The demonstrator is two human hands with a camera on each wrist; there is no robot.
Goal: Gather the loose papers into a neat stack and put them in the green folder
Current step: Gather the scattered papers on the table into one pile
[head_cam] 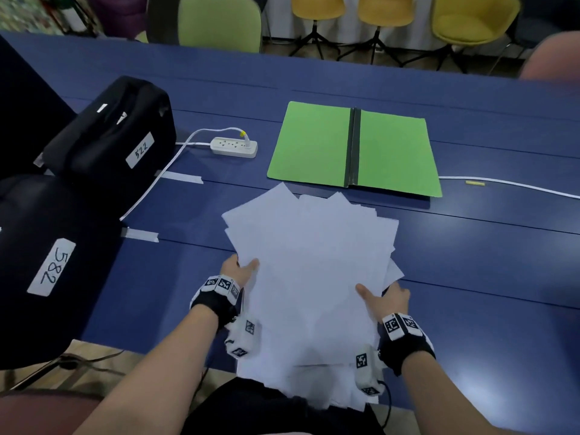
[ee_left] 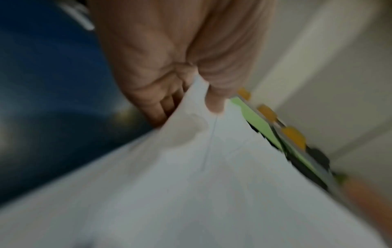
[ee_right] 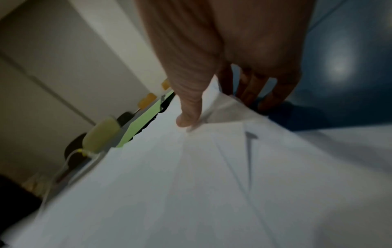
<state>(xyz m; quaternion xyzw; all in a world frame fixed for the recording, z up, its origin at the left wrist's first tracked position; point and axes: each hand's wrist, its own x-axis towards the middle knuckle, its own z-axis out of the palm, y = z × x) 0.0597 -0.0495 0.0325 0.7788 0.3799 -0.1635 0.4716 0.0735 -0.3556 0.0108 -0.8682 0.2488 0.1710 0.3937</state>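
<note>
Both hands hold an untidy sheaf of white papers (head_cam: 310, 277) at the near edge of the blue table (head_cam: 470, 262), with the sheets fanned out at different angles and their near ends hanging past the table edge toward the person's lap. On the one side, the left hand (head_cam: 240, 271) pinches the sheaf's left edge, thumb on top and fingers underneath (the left wrist view shows the thumb pressed onto the top sheet and the fingers curled below it). On the other side, the right hand (head_cam: 387, 298) grips the right edge the same way, its thumb lying across the top sheet and its fingers tucked beneath the sheets. Each wrist wears a black band with white marker blocks.

Just beyond the far corners of the papers lies the green folder (head_cam: 314, 142), spread open and flat on the table, with a dark spine down its middle; nothing sits on either green leaf. Left of the folder rests a white power strip (head_cam: 233, 146), its cord running down toward the table's near left. Two black bags (head_cam: 110, 133) with handwritten number labels stand at the left side. Behind the table stand one green chair (head_cam: 216, 20) and several yellow chairs (head_cam: 470, 17)
</note>
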